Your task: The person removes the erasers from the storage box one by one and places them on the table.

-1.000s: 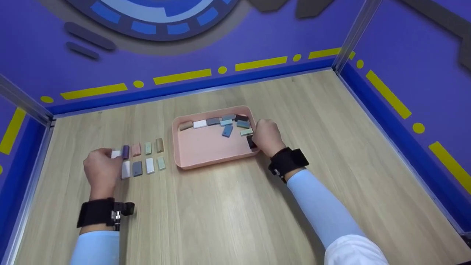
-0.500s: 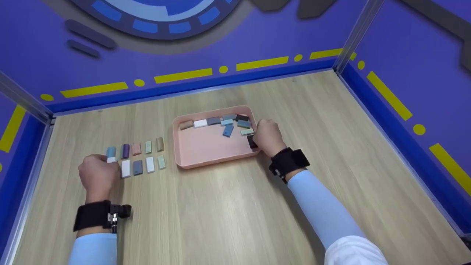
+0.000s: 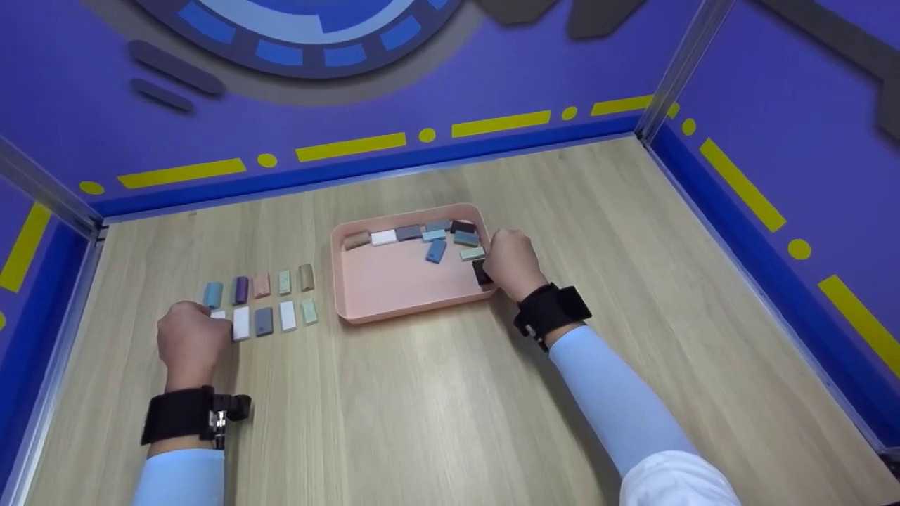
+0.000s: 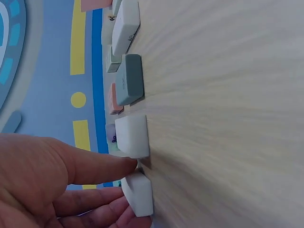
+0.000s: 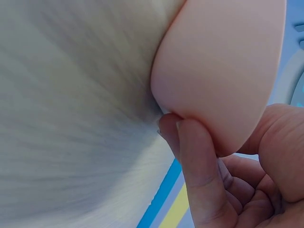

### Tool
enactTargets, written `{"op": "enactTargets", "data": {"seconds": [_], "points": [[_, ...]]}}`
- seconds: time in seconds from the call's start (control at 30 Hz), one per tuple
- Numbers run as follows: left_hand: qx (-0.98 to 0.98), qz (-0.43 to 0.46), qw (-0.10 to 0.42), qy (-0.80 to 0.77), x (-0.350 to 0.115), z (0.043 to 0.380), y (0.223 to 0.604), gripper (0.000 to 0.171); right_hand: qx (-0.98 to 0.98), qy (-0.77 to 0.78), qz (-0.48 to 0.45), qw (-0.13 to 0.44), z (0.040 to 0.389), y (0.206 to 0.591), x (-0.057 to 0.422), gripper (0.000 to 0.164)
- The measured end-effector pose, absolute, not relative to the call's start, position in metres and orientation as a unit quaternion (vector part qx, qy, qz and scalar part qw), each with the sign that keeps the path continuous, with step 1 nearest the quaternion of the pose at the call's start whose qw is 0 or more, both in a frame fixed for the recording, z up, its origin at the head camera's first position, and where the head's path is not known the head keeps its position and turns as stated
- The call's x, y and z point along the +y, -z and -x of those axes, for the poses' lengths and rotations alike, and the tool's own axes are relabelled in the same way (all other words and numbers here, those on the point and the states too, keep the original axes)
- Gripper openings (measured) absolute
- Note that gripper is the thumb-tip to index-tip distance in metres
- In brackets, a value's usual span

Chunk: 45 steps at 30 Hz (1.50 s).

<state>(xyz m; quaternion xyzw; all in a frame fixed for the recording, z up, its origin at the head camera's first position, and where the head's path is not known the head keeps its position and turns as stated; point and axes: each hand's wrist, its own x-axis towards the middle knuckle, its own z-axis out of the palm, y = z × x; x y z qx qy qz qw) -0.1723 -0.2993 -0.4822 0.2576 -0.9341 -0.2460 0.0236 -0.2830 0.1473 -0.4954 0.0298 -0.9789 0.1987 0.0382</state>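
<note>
Pinching a white block, left hand, gripping pink tray, right hand.

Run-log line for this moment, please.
left hand: pinches white rectangular block beside another white rectangular block | right hand: grips pink rectangular tray at right side | tray: contains mixed-colour blocks

Left fingers, right fingers bent

A pinched white block is left of the shallow, rectangular pink tray.
</note>
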Motion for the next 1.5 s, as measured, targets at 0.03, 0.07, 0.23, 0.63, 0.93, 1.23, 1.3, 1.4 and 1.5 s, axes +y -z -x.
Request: {"op": "enactTargets", "data": {"seconds": [0.03, 0.07, 0.23, 0.63, 0.93, 1.23, 1.3, 1.4, 1.5], "points": [[-0.936, -0.255, 0.026, 0.24, -0.298, 0.172, 0.481, 0.01, -0.979, -0.201, -0.028, 0.036, 0.283, 0.496, 0.147, 0.012], [-0.938, -0.254, 0.025, 0.234, -0.297, 0.172, 0.48, 0.011, -0.978, -0.202, -0.026, 0.035, 0.283, 0.496, 0.147, 0.012], [-0.948, -0.249, 0.041, 0.195, -0.277, 0.173, 0.465, 0.034, -0.98, -0.194, -0.026, 0.022, 0.283, 0.496, 0.145, 0.013], [-0.926, -0.149, 0.133, 0.322, -0.188, 0.206, 0.445, 0.054, -0.98, -0.198, -0.02, 0.023, 0.284, 0.495, 0.146, 0.013], [-0.931, -0.126, 0.087, 0.33, -0.156, 0.228, 0.477, 0.047, -0.979, -0.2, -0.021, 0.023, 0.282, 0.494, 0.145, 0.01], [-0.934, -0.127, 0.088, 0.323, -0.151, 0.234, 0.488, 0.015, -0.984, -0.173, -0.031, 0.03, 0.282, 0.493, 0.144, 0.01], [-0.933, -0.133, 0.083, 0.323, -0.151, 0.235, 0.489, 0.017, -0.985, -0.169, -0.033, 0.032, 0.282, 0.493, 0.143, 0.011], [-0.933, -0.141, 0.072, 0.323, -0.15, 0.236, 0.49, 0.018, -0.984, -0.173, -0.031, 0.025, 0.281, 0.492, 0.143, 0.007], [-0.934, -0.143, 0.069, 0.319, -0.148, 0.237, 0.49, 0.019, -0.984, -0.176, -0.038, 0.016, 0.283, 0.491, 0.143, 0.006]]}}
